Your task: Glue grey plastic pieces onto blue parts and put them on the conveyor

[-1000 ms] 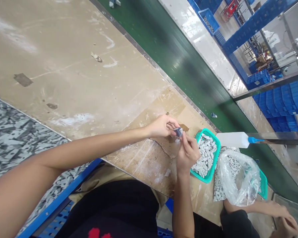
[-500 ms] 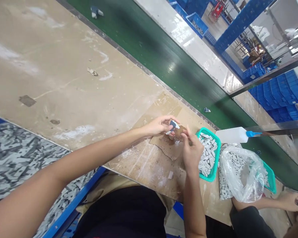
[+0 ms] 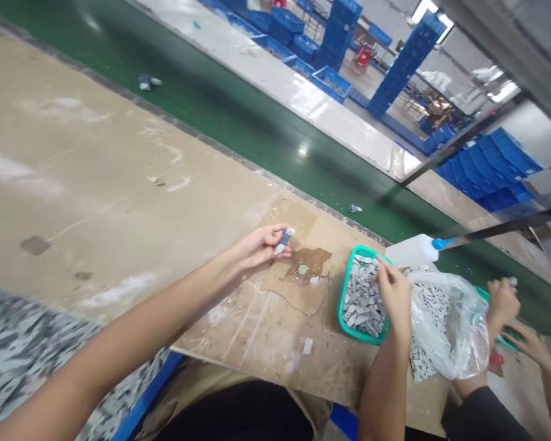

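My left hand (image 3: 261, 245) is closed around a small dark-blue and white plastic part (image 3: 285, 236), held above the cardboard piece (image 3: 275, 285) on the bench. The turquoise basket (image 3: 341, 309) holds many small light-grey plastic pieces (image 3: 362, 300). Over its right side is my right hand (image 3: 393, 294), its thumb and fingers pinched together near the far rim. Whatever lies between those fingertips is too small to make out. On the cardboard, a small round disc (image 3: 303, 269) sits within a brown stained patch.
A white bottle with a blue nozzle (image 3: 413, 250) lies beyond the basket. A clear plastic bag (image 3: 459, 324) of pieces stands to the right, near a co-worker's hands (image 3: 502, 303). Along the bench runs a green conveyor (image 3: 257, 141) carrying similar parts. A blue-edged bin (image 3: 151, 389) is lower left.
My right hand has moved away from the part in my left hand, rightward to the basket. My left hand keeps its hold. The co-worker's hands have moved up, and the view has shifted.
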Available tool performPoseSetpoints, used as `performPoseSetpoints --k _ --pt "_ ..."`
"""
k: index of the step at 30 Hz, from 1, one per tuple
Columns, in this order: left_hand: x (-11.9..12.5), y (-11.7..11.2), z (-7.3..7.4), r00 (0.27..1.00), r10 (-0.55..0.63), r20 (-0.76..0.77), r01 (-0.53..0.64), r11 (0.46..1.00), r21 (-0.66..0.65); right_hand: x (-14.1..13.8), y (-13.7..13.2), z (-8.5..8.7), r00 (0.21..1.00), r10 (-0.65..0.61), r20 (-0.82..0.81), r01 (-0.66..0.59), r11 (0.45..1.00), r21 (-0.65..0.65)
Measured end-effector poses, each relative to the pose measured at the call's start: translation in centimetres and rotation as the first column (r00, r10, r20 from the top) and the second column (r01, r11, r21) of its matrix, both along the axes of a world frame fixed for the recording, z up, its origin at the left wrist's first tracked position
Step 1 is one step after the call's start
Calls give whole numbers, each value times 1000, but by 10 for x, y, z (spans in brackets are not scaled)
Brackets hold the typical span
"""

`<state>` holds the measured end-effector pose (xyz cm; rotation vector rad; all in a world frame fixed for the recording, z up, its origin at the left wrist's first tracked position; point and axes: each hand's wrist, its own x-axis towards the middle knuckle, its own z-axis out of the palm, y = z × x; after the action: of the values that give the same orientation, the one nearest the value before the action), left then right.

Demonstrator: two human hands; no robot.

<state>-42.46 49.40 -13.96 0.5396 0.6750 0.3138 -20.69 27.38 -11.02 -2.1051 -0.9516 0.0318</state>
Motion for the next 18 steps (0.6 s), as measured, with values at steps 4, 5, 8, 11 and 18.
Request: performPoseSetpoints --k 4,5,8,11,18 --pt "5 -7 -2 989 76 -123 -34 949 315 8 -5 -12 990 120 -73 -129 983 -134" --pt "6 -8 -2 984 117 -134 -49 901 431 9 -5 -15 992 117 -36 -122 980 -156" --pt "13 -1 -2 932 252 -260 30 662 749 9 -3 -24 985 77 153 -44 977 -211" --pt "32 28 0 806 446 -390 191 427 884 8 1 -33 968 113 222 -55 966 -253" --pt "125 119 -1 762 527 -376 215 341 915 17 2 -47 962 115 246 -43 959 -280"
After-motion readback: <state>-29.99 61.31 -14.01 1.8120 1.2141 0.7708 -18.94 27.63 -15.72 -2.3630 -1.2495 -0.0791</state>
